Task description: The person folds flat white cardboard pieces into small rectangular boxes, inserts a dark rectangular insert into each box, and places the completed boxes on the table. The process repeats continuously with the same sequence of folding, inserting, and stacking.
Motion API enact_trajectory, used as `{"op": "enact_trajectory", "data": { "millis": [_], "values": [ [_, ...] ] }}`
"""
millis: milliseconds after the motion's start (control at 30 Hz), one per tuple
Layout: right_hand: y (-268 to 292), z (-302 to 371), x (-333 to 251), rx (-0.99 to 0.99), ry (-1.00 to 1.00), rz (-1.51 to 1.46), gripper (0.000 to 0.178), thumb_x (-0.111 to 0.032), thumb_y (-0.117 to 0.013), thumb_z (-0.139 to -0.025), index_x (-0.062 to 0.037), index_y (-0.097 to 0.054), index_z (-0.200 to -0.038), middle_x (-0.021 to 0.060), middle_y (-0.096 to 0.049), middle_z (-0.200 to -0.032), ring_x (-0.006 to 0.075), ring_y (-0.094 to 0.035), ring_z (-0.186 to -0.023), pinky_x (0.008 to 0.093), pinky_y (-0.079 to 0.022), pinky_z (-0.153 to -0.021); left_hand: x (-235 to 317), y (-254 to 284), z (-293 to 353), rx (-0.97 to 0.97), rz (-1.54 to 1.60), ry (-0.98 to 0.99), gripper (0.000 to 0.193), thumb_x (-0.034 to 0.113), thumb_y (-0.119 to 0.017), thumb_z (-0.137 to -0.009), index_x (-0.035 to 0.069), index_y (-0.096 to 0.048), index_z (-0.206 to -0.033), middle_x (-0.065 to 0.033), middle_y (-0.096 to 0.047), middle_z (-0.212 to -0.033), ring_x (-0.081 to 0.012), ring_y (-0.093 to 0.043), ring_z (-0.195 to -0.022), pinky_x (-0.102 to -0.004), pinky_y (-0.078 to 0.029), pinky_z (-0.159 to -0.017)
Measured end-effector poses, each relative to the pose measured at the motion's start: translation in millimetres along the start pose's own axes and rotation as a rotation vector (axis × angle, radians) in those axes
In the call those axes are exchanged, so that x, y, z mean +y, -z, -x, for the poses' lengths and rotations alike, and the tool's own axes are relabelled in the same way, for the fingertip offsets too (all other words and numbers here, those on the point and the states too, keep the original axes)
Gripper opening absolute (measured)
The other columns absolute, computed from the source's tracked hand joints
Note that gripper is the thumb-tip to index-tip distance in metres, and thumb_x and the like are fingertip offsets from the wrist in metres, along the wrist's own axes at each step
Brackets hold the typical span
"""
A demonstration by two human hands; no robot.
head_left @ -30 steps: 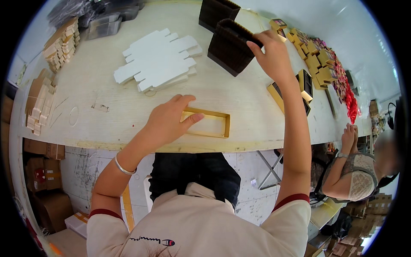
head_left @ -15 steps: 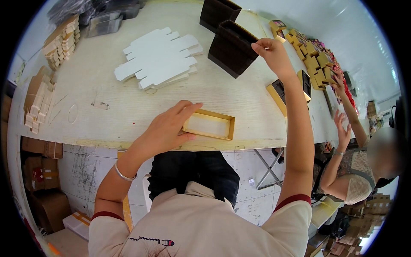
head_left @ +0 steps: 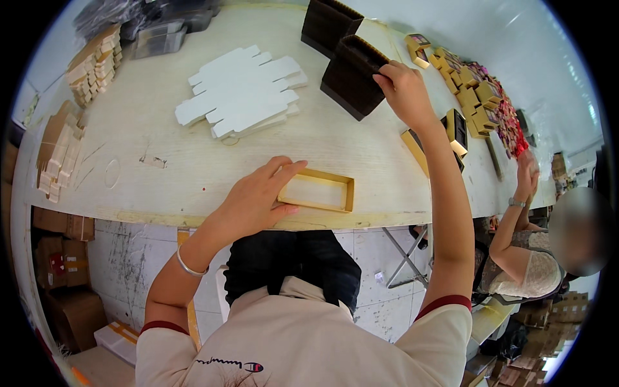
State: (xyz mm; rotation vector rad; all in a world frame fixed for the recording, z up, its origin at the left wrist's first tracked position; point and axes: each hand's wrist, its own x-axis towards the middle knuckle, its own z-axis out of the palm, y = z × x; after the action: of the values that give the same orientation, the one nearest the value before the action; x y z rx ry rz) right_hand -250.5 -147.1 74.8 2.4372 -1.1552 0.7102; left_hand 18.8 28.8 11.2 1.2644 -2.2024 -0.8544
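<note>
gold open box (head_left: 349, 195) gripped in left hand (head_left: 253, 195); dark-brown tray stack (head_left: 352, 79) at narrowed right hand (head_left: 407, 95); cannot tell if pinched.

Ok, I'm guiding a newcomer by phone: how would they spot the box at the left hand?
Start at the near edge of the pale table. There, the left hand holds the left end of a shallow, open gold box. Unlike the gold boxes with dark insides farther right, this one looks pale inside.

Bright light, bowed edges, black corners
</note>
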Motion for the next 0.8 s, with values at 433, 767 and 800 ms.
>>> {"op": "enact_trajectory", "data": {
  "millis": [433,767,800],
  "values": [
    [14,-12,-5,0.043,-0.387,-0.350,0.009,-0.012,-0.067,-0.083,-0.0032,-0.068,-0.084,0.0075,-0.066,-0.079,0.0223,-0.061,-0.075,0.0346,-0.045,-0.071,-2,-3,1,0.042,-0.007,-0.014,0.069,0.020,-0.075,-0.076,0.012,-0.043,-0.137,-0.0134,-0.047,-0.129,-0.0332,-0.057,-0.101,-0.0374,-0.048,-0.087],
    [68,15,-57,0.243,-0.516,-0.845,0.038,-0.030,-0.048,-0.101,-0.0018,-0.049,-0.076,-0.0025,-0.043,-0.065,0.0064,-0.036,-0.064,0.0246,-0.034,-0.056,-3,-3,3,0.191,-0.138,-0.052,0.106,0.042,-0.085,-0.061,0.013,-0.029,-0.146,-0.0146,-0.034,-0.142,-0.0348,-0.055,-0.098,-0.0381,-0.049,-0.082],
    [70,22,-63,0.162,-0.595,-0.976,0.038,-0.032,-0.048,-0.101,-0.0022,-0.051,-0.077,-0.0041,-0.045,-0.067,0.0050,-0.038,-0.065,0.0238,-0.035,-0.057,-1,2,3,0.243,-0.109,-0.073,0.105,0.047,-0.083,-0.061,0.013,-0.030,-0.146,-0.0156,-0.033,-0.142,-0.0358,-0.055,-0.102,-0.0396,-0.049,-0.085]
  ]
}}
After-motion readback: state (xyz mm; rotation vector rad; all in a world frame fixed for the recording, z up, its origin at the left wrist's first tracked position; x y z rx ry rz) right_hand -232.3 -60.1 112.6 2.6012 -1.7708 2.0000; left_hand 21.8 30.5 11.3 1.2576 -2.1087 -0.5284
